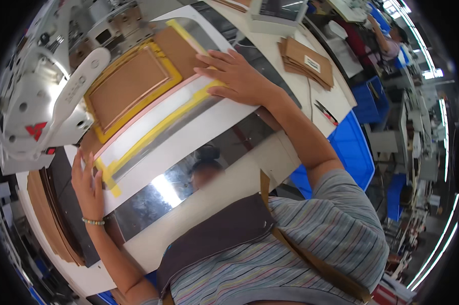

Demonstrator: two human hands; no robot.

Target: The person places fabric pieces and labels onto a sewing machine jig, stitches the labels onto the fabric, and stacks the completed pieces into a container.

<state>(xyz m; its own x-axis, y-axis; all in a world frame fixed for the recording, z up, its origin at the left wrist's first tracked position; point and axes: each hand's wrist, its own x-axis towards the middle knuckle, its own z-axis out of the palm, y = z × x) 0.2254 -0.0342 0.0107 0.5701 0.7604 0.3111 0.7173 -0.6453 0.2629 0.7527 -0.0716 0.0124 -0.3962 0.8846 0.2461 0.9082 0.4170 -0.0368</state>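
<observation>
My left hand rests with fingers stretched out on the near left corner of a flat template, beside its yellow tape. Across from it, my right hand lies flat with fingers spread on the template's right end. Neither hand is closed around anything. The template has a white strip, a pink edge and yellow tape strips. Toward its far side, a brown panel sits inside a yellow frame. The panel's far left part is partly covered by a white elongated machine part.
A white sewing machine stands at the left. A shiny metal plate is set in the table before me. Brown pieces and snips lie at the right, near a blue bin. Brown sheets are stacked at left.
</observation>
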